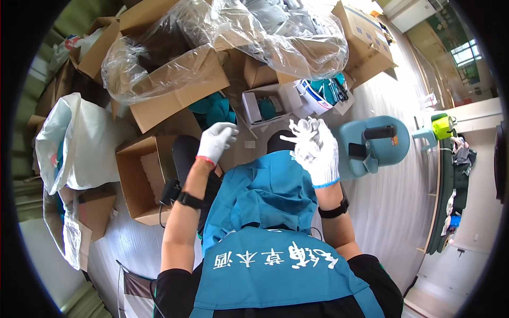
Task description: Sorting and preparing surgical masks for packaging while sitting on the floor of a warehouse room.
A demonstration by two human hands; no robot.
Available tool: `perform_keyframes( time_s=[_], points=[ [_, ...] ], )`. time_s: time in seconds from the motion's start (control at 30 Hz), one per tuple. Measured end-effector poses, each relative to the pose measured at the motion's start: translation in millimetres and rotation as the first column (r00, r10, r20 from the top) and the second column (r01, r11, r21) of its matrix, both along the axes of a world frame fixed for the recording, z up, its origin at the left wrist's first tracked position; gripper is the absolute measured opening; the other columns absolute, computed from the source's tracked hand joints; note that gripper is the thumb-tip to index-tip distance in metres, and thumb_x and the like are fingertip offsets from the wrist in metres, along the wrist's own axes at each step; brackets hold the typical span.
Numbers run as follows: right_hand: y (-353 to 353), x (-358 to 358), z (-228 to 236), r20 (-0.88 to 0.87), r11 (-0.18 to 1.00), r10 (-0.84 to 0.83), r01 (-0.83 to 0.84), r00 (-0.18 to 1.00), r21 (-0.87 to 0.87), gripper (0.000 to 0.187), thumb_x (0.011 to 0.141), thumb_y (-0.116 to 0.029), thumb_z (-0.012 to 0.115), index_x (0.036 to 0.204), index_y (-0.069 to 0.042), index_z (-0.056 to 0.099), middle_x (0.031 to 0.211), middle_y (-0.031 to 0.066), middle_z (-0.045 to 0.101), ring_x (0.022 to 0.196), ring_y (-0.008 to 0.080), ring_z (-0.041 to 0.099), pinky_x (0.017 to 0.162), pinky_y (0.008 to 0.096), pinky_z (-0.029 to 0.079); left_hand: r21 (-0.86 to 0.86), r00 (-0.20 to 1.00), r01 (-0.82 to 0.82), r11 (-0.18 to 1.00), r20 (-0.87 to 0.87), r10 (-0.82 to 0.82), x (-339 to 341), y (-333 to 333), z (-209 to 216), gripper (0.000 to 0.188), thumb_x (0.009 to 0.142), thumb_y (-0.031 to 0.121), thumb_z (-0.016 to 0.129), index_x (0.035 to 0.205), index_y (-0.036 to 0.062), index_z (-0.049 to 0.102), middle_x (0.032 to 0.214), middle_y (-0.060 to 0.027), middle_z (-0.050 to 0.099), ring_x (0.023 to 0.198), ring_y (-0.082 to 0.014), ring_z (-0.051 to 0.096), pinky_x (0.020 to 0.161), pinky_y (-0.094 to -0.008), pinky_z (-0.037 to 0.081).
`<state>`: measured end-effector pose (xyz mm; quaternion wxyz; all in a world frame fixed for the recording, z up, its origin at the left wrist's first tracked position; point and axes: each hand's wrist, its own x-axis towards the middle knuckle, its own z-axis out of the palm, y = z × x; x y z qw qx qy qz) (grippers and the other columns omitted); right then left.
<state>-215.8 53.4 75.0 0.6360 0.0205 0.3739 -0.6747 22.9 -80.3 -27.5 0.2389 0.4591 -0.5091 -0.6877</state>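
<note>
My left hand [216, 142], in a white knit glove with a red cuff, hovers left of my lap. Its fingers are loosely curled and slightly apart, with nothing visible in them. A white glove with a blue cuff covers my right hand [323, 161], raised over my right knee. Its fingers close on a bundle of thin white strands [304, 135], some loose ends sticking out to the left; their exact kind is unclear. Beyond my hands, a small white box [268, 106] holds a teal item. Beside it stands a white container [314, 98] with teal and black items.
A large carton [180, 95] lined with clear plastic stands ahead. Left are an open cardboard box [140, 177] and a white sack [85, 146]. A blue-grey plastic stool [395, 140] on the right carries a black phone-like object [357, 151]. A teal apron [260, 196] covers my lap.
</note>
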Motion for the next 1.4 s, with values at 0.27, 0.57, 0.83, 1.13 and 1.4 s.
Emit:
perform_keyframes(
  time_s=[0.27,0.57,0.83,1.13,1.4],
  points=[
    [-12,7,8,0.093,0.949,0.163,-0.13,0.982,-0.288,0.032,0.102,-0.033,0.04,0.091,-0.011,0.061,0.094,0.0113,0.065,0.036,0.0111,0.039,0.031,0.024,0.035,-0.233,0.934,0.182,0.955,-0.262,-0.242,-34,32,43,0.05,0.088,0.003,0.056,0.137,0.0035,0.047,0.135,-0.0079,0.052,0.124,-0.0199,0.049,0.106,-0.0333,0.038],
    [3,4,2,0.314,0.987,0.114,-0.07,0.943,-0.147,0.033,0.1,-0.031,0.046,0.086,-0.009,0.065,0.087,0.0125,0.067,0.033,0.0086,0.03,0.03,0.0235,0.027,-0.219,0.73,0.614,0.758,-0.208,-0.652,-53,44,60,0.034,0.092,0.014,0.059,0.123,0.0013,0.057,0.105,-0.0055,0.063,0.1,-0.0097,0.053,0.091,-0.026,0.042],
    [12,-3,-1,0.274,0.959,0.221,-0.159,0.936,-0.233,0.031,0.101,-0.032,0.044,0.088,-0.009,0.061,0.086,0.0133,0.066,0.033,0.0076,0.03,0.031,0.0232,0.027,-0.238,0.82,0.515,0.823,-0.143,-0.554,-48,39,63,0.023,0.101,0.019,0.049,0.105,0.0,0.061,0.075,-0.0011,0.061,0.072,-0.0095,0.056,0.072,-0.0242,0.046],
    [9,9,2,0.173,0.992,0.074,-0.054,0.982,-0.118,0.031,0.102,-0.03,0.041,0.089,-0.008,0.058,0.09,0.0104,0.063,0.034,0.0068,0.029,0.032,0.0224,0.028,-0.136,0.867,0.357,0.924,-0.319,-0.382,-66,58,54,0.027,0.1,0.024,0.048,0.104,0.0002,0.059,0.093,-0.0061,0.064,0.084,-0.0113,0.06,0.076,-0.0268,0.05],
    [15,4,-25,0.163,0.989,-0.126,0.137,0.979,-0.062,0.027,0.101,-0.031,0.045,0.092,-0.01,0.059,0.094,0.01,0.06,0.037,0.0128,0.04,0.035,0.0245,0.035,-0.112,0.889,0.43,0.896,-0.122,-0.442,-71,78,64,0.018,0.099,0.018,0.052,0.099,0.0002,0.056,0.073,-0.005,0.06,0.066,-0.0102,0.057,0.062,-0.0237,0.046]
  ],
)
